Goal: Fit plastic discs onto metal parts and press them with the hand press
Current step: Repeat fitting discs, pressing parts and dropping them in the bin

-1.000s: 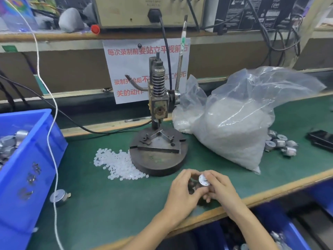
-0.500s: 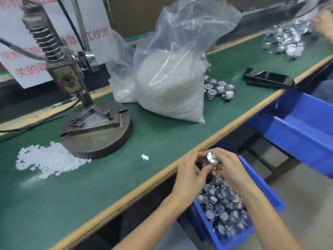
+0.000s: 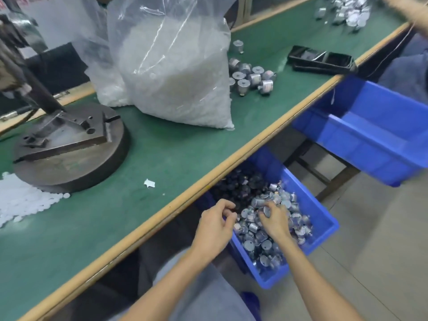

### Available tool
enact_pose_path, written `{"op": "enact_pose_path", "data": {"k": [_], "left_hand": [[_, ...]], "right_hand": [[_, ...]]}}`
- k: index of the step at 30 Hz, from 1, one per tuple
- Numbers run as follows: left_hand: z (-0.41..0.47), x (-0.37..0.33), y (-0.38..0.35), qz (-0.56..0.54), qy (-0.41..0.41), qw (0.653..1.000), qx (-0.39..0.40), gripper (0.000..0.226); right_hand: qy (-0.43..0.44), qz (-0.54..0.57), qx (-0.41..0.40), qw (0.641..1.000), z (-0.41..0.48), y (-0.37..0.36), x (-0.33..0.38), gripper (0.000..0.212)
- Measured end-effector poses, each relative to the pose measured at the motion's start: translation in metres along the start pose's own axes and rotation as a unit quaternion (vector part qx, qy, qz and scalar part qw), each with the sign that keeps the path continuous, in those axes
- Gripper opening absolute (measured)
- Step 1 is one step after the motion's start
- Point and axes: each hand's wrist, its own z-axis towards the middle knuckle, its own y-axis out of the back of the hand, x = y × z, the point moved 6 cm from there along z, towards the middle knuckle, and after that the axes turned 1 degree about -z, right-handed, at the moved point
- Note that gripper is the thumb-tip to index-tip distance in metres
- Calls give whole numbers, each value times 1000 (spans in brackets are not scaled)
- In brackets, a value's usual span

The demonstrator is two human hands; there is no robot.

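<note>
Below the table's front edge stands a blue bin (image 3: 324, 237) full of several small metal parts (image 3: 254, 228). My right hand (image 3: 275, 222) reaches down into the pile, its fingers and thumb curled round one metal part (image 3: 267, 211). My left hand (image 3: 215, 225) hovers over the bin's near-left corner with loosely curled fingers and holds nothing. The hand press (image 3: 69, 156) stands on the green table at the left, its upper part out of view. Loose white plastic discs (image 3: 20, 200) lie beside its round base.
A big clear bag of white discs (image 3: 176, 72) stands mid-table, with several metal parts (image 3: 250, 77) to its right. A black tray (image 3: 322, 61) lies near the edge. Another blue bin (image 3: 370, 135) sits at right. More parts (image 3: 345, 8) lie far back by a person's arm (image 3: 407, 10).
Both hands carried the metal part from the table down over the bin. My right hand has dropped into the pile, my left hand has let go, and the view swung down and right.
</note>
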Motion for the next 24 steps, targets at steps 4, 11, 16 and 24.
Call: {"op": "enact_pose_path", "data": {"k": [4, 11, 16, 24], "left_hand": [[-1, -5, 2, -10, -7, 1000, 7, 15], [-16, -19, 19, -24, -38, 999, 4, 17], [-27, -50, 89, -71, -97, 990, -76, 14], [-92, -38, 250, -40, -77, 957, -276, 15]], "right_hand": [[-23, -24, -38, 999, -2, 12, 6, 37], [107, 97, -197, 970, -24, 92, 89, 18], [285, 187, -230, 912, -56, 120, 206, 14], [512, 218, -45, 830, -148, 41, 374, 17]]}}
